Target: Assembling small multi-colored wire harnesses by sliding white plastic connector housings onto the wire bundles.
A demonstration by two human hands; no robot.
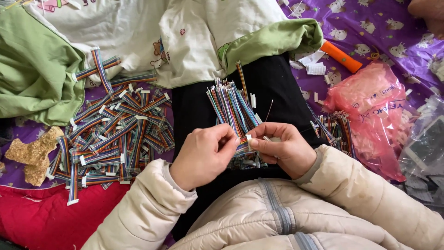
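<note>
Holding a fanned bunch of rainbow ribbon cables (233, 109) at the centre of the frame, I worked over my black-clad lap (277, 88) in a cream padded jacket (273, 217). My left hand (203, 155) had its grip pressed together on the lower end of the bunch, thumb and fingers pinching the coloured strands where they gathered. My right hand (282, 148) met it from the right, its grip pinching a small white connector (249, 138) at the cable ends, the two hands almost touching. The bunch itself spread upward and away from my fingers, its loose ends fanning toward the top of the frame.

At the left of the frame lay a loose heap of cut ribbon cables with white connectors (115, 134), resting partly on a purple patterned sheet (370, 23) and beside a red cloth (46, 217) at the lower left. A green and white garment (138, 32) filled the upper left and top centre. Just right of my right hand sat a smaller bundle of cables (335, 132), touching a pink plastic bag (374, 111). An orange cylinder-shaped tool (341, 56) lay at the upper right, with scraps of white paper (314, 65) near it. A clear plastic bag (425, 148) showed at the right edge.
</note>
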